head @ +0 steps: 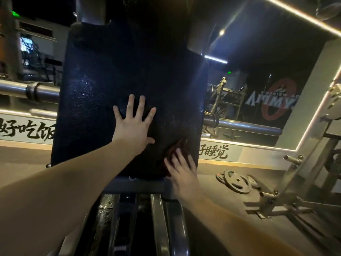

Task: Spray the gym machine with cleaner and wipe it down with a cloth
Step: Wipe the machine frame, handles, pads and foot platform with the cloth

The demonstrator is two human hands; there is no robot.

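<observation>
A large black textured footplate (129, 71) of the gym machine fills the middle of the head view, its surface glistening in places. My left hand (133, 126) lies flat on the plate with fingers spread, holding nothing. My right hand (181, 169) presses a dark red cloth (178, 145) against the plate's lower right corner; the cloth is blurred and mostly hidden under my fingers. No spray bottle is in view.
Steel bars (42, 92) stick out from both sides of the plate. The machine's rails (158, 218) run down toward me. Weight plates (238, 181) lie on the floor at the right, beside a grey machine frame (302, 174). A mirror wall stands behind.
</observation>
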